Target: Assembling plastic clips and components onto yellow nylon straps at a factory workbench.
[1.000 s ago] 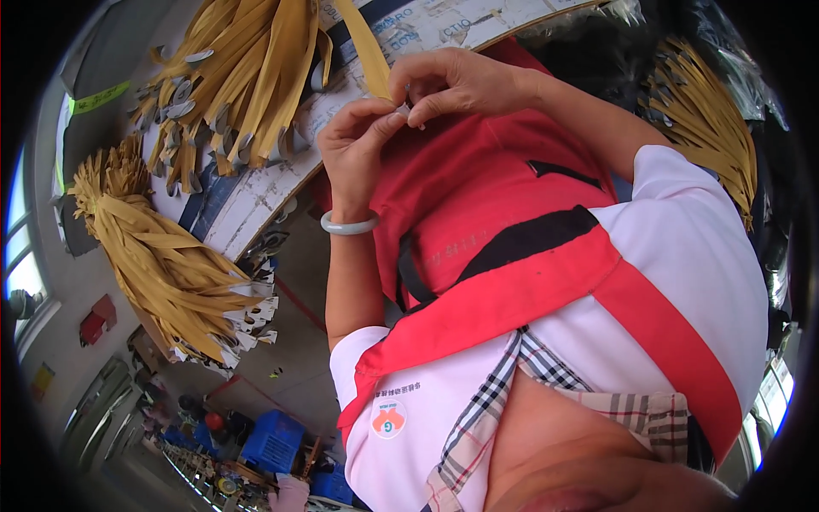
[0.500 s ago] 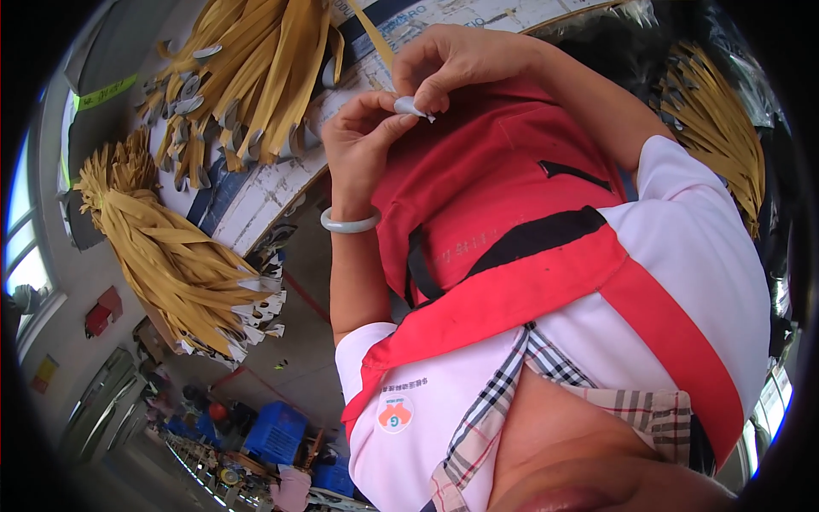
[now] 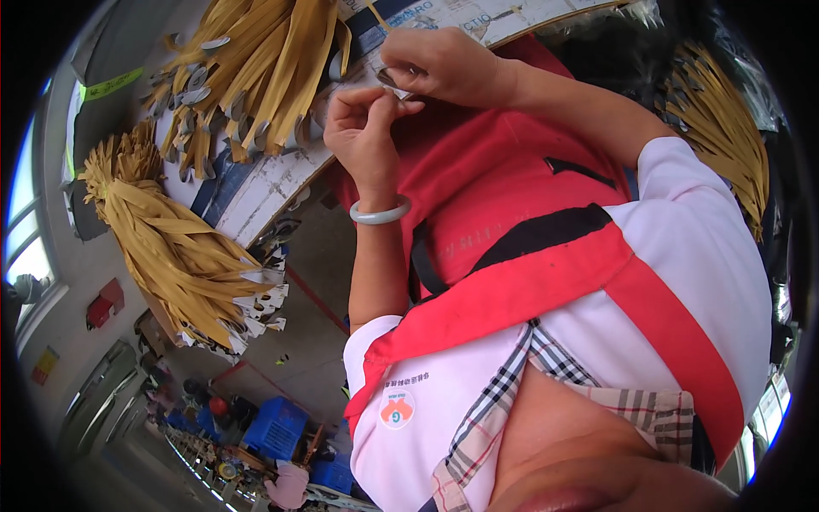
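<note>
My left hand (image 3: 365,136), with a pale bangle (image 3: 380,212) on its wrist, is closed in a pinch at chest height above the red apron (image 3: 503,162). Close beside it, my right hand (image 3: 444,66) is closed with fingers curled round the grey end of a yellow strap (image 3: 380,19), which runs up from that hand. A small whitish edge shows between the two hands, and the fingers hide most of the strap's end. To the left, many yellow straps (image 3: 273,60) with grey ends lie bunched on the table.
The white-and-blue table edge (image 3: 269,205) runs just beyond my hands. Another yellow strap bundle (image 3: 171,230) hangs at its left end, and one more (image 3: 725,128) is at the far right. Blue crates (image 3: 277,427) and a person in pink (image 3: 288,486) are farther off, lower left.
My left hand has shifted slightly right and up. The right hand has turned and curled over, so the grey strap end, plainly seen between the fingertips before, is now mostly covered.
</note>
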The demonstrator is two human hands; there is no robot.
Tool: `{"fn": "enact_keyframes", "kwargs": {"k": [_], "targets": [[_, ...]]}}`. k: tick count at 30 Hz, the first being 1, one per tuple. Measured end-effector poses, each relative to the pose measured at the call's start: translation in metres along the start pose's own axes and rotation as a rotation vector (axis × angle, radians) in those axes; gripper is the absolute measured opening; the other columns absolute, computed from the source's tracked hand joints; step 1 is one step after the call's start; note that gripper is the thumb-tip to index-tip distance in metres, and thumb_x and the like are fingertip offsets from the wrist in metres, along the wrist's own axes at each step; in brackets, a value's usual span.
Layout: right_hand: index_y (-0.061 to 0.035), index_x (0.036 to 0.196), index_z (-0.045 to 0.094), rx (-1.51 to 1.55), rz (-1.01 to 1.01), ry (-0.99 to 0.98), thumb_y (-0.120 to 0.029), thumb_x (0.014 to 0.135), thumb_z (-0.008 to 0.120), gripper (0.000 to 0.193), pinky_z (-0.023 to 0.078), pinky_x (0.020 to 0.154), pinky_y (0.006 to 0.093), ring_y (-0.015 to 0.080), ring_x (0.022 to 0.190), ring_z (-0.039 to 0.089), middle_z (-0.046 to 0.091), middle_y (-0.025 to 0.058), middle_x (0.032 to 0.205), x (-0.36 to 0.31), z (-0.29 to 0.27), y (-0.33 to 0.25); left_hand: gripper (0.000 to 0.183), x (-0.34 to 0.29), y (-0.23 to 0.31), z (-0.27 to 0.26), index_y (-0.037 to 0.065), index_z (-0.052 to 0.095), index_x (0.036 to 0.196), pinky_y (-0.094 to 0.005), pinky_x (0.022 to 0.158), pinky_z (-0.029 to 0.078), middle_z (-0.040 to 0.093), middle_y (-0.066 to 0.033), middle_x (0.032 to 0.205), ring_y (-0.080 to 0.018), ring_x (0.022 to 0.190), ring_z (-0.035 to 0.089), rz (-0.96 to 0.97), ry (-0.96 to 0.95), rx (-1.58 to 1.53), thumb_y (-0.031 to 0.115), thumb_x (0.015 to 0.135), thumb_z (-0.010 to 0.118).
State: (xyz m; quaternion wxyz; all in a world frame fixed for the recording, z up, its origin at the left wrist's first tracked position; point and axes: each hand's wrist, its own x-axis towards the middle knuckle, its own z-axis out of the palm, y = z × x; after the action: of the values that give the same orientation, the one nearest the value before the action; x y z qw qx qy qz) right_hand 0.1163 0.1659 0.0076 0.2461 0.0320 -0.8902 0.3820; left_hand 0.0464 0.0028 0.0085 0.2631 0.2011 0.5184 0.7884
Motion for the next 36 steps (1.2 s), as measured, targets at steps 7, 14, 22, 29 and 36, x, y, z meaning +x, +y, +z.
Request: {"fn": "enact_keyframes", "kwargs": {"k": [7, 14, 22, 29, 36], "targets": [[-0.0032, 0.104, 0.064, 0.422, 0.031, -0.028, -0.007, 0.096, 0.065, 0.009, 0.047, 0.079, 0.0249, 0.011, 0.088, 0.059, 0.062, 0.0012, 0.092, -0.003, -0.008, -0.007, 0.024, 0.015, 0.024, -0.02, -0.003, 0.065, 0.114, -0.0243, 0.076, 0.058, 0.066, -0.0046, 0.091, -0.0113, 0.076, 0.065, 0.123, -0.214, 0.318, -0.008, 0.091, 0.064], [-0.0022, 0.097, 0.067, 0.608, 0.353, -0.064, -0.02, 0.098, 0.065, 0.018, 0.049, 0.077, 0.0247, 0.0089, 0.083, 0.061, 0.065, 0.0014, 0.085, -0.011, -0.007, -0.007, 0.009, 0.01, 0.005, -0.033, -0.002, 0.066, 0.092, -0.0249, 0.066, 0.051, 0.066, -0.0057, 0.078, -0.0111, 0.071, 0.062, 0.19, -0.269, 0.608, -0.009, 0.086, 0.067], [-0.0015, 0.094, 0.062, 0.577, 0.367, -0.044, -0.019, 0.099, 0.063, 0.018, 0.046, 0.075, 0.0222, 0.0057, 0.081, 0.053, 0.057, -0.0025, 0.086, -0.01, -0.01, 0.001, 0.01, 0.007, 0.015, -0.025, -0.002, 0.06, 0.084, -0.027, 0.063, 0.049, 0.059, -0.0102, 0.072, -0.0162, 0.066, 0.061, 0.241, -0.243, 0.669, -0.006, 0.084, 0.069], [-0.0007, 0.093, 0.061, 0.377, 0.412, -0.155, -0.02, 0.098, 0.064, 0.02, 0.048, 0.075, 0.0253, 0.0083, 0.081, 0.056, 0.061, 0.0009, 0.084, -0.006, 0.002, 0.006, 0.011, -0.002, 0.001, -0.049, -0.001, 0.058, 0.086, -0.025, 0.06, 0.044, 0.057, -0.0067, 0.073, -0.0115, 0.065, 0.055, 0.162, -0.199, 0.646, -0.003, 0.089, 0.068], [-0.0054, 0.098, 0.06, 0.458, 0.488, -0.08, -0.032, 0.101, 0.062, 0.027, 0.044, 0.07, 0.0222, 0.0061, 0.076, 0.049, 0.053, -0.0035, 0.082, 0.056, -0.034, 0.077, 0.006, -0.004, 0.036, -0.131, 0.002, 0.06, 0.1, -0.0214, 0.066, 0.048, 0.06, -0.0017, 0.079, -0.0083, 0.068, 0.057, 0.186, 0.304, 0.509, 0.009, 0.1, 0.061]]}}
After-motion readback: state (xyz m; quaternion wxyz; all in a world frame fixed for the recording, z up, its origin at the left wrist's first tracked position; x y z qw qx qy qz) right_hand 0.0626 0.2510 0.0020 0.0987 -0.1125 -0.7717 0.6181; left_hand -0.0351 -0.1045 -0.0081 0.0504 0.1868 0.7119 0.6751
